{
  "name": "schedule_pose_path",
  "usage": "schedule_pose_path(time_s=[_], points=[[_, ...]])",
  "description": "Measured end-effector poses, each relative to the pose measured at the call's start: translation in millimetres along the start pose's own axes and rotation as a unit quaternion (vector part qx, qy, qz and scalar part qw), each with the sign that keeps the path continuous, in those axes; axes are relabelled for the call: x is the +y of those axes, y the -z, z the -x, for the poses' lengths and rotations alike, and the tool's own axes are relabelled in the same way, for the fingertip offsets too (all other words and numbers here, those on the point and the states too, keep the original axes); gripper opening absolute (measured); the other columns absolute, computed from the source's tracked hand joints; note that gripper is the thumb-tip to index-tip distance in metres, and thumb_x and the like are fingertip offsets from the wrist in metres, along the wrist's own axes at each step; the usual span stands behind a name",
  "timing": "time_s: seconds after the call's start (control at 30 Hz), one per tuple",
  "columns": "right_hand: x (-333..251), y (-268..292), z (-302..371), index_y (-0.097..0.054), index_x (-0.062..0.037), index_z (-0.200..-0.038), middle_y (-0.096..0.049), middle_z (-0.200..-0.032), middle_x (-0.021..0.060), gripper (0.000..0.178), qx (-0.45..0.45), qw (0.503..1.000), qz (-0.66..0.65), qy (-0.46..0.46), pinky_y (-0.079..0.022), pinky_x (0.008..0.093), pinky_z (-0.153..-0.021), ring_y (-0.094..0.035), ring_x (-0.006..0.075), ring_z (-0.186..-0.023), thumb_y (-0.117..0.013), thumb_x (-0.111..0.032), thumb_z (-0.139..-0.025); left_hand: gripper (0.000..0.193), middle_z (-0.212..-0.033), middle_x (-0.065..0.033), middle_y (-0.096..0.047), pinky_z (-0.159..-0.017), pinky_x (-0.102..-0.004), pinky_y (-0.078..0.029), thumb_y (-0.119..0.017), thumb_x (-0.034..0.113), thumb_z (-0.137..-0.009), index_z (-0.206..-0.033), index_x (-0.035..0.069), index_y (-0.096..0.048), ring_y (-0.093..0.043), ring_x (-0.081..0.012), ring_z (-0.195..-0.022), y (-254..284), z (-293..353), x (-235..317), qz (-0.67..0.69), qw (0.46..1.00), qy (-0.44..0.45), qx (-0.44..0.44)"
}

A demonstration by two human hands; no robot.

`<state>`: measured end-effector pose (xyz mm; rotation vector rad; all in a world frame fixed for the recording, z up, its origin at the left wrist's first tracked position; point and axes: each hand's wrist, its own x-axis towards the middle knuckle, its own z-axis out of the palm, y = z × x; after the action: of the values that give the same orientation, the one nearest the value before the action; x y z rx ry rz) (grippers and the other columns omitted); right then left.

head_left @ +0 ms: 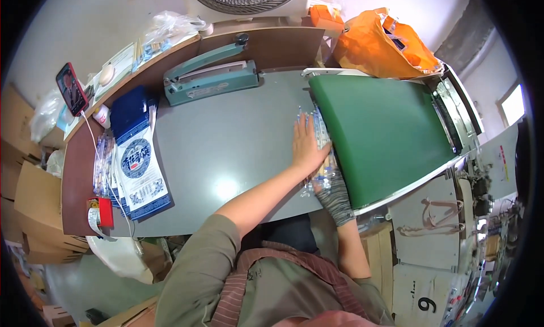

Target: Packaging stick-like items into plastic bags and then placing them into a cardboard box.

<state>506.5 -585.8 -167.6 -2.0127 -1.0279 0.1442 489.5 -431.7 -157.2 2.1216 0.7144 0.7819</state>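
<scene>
Pressing a bundle of slim clear packets (321,128) together at 3 o'clock on the table (226,148), right along the near-left edge of the green board (385,134). Clock is read over the table, 12 at its far side.

Grip: bare left hand (307,144) lies along the bundle, fingers stretched out toward 12, thumb across the packets; not clenched. Right hand (334,194), in a striped grey glove, sits at the bundle's 6 o'clock end. Its fingertips are mostly hidden, so can't tell if it's clenched or just butting the ends.

Handling, my read: light. Wrappers look thin, shiny and crinkly, so likely slippery on each other; contents look slim and fairly stiff lengthwise, can't make out what they are. A loose stack like that would probably fan out if lifted from one end. Film ends look soft, may crumple or tear if pinched.

Best hold: both long sides at mid-length, 9 and 3 o'clock faces, flat even squeeze. Use the 12 and 6 ends for squaring only.

Nearby: teal sealer (212,83) at 11, printed blue-and-white bags (139,162) at 9.
</scene>
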Motion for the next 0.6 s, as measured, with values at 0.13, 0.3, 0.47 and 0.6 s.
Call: schedule_pose_path(time_s=[0.13, 0.3, 0.47, 0.6], points=[[-70, -12, 0, -0.037, -0.0007, -0.138, -0.050, -0.130, 0.0222, 0.082, -0.067, 0.984, 0.112, 0.122, -0.041, 0.0391, -0.100, -0.051, 0.0337, -0.119, -0.075, -0.034, -0.074, 0.073, -0.149, -0.0255, -0.018, -0.112, -0.0478, -0.022, -0.062, 0.020, -0.081, -0.141, -0.001, -0.027, -0.021, -0.0457, -0.136, 44, 23, -39, 0.008, 0.995, -0.089, -0.034], [-74, -24, -7, -0.054, -0.0010, -0.125, -0.055, -0.126, 0.0177, 0.048, -0.226, 0.945, -0.219, 0.094, -0.042, 0.0369, -0.099, -0.053, 0.0256, -0.118, -0.068, -0.022, -0.085, 0.077, -0.148, -0.0288, -0.019, -0.112, -0.0467, -0.023, -0.065, 0.022, -0.082, -0.143, -0.001, -0.025, -0.024, -0.0448, -0.136, 155, 65, -70, -0.053, 0.998, -0.028, -0.011], [-23, -64, -81, -0.037, -0.0001, -0.140, -0.056, -0.125, 0.0164, 0.054, 0.071, 0.995, 0.046, 0.059, -0.045, 0.0278, -0.092, -0.055, 0.0186, -0.105, -0.058, -0.017, -0.093, 0.083, -0.143, -0.0274, -0.033, -0.107, -0.0432, -0.035, -0.067, 0.026, -0.085, -0.144, -0.004, -0.017, -0.037, -0.0330, -0.132, 212, 74, -103, 0.189, 0.945, 0.240, 0.119], [-105, -150, -46, -0.027, -0.0053, -0.147, -0.060, -0.107, 0.0093, 0.063, -0.126, 0.944, -0.293, -0.081, -0.049, 0.0350, -0.071, -0.055, 0.0181, -0.078, -0.058, -0.020, -0.094, 0.084, -0.117, -0.0179, -0.055, -0.077, -0.0357, -0.053, -0.067, 0.030, -0.085, -0.142, -0.005, -0.016, -0.060, -0.0243, -0.098, 180, 67, -95, 0.364, 0.883, 0.274, 0.112]])
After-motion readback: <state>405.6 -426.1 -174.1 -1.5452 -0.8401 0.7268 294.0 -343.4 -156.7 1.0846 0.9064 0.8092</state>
